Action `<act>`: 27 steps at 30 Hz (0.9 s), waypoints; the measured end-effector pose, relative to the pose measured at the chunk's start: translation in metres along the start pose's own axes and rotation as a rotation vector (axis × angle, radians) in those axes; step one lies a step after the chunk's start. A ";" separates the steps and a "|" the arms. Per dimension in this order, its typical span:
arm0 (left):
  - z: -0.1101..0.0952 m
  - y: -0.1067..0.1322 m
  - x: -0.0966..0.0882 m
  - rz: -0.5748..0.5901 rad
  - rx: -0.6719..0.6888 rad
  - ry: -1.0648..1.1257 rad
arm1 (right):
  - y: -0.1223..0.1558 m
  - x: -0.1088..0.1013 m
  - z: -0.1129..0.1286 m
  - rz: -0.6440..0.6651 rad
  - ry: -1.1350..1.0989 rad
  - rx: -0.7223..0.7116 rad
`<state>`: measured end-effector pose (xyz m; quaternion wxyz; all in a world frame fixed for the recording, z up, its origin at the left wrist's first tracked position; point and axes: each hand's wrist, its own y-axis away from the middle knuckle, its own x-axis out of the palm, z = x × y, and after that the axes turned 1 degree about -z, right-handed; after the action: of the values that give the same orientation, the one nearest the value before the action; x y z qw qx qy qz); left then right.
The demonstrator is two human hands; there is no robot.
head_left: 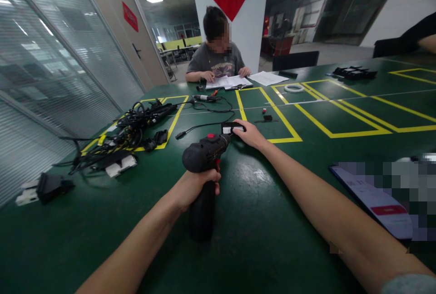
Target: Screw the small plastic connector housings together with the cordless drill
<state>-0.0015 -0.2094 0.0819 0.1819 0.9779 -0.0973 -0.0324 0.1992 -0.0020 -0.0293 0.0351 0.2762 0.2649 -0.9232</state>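
Note:
My left hand is wrapped round the grip of a black cordless drill, which has a red trigger and a red switch on top. The drill points away from me, its tip at a small black box with a white label. Fingers of my right hand hold that box at its right end on the green table. Whether the bit touches the box I cannot tell. Beyond the box, a small black part and a tiny red piece lie inside a yellow-taped rectangle.
Tangled black cables and black-and-white adapters cover the left. A corded tool trails its cable near the middle. A person sits opposite with papers. A tape roll, black parts and a clipboard lie right.

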 end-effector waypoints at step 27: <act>0.000 -0.001 0.001 -0.002 0.026 0.030 | -0.001 0.001 -0.002 -0.002 -0.001 0.007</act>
<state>-0.0004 -0.2087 0.0815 0.1707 0.9807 -0.0941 -0.0164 0.1988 0.0000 -0.0309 0.0332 0.2757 0.2619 -0.9243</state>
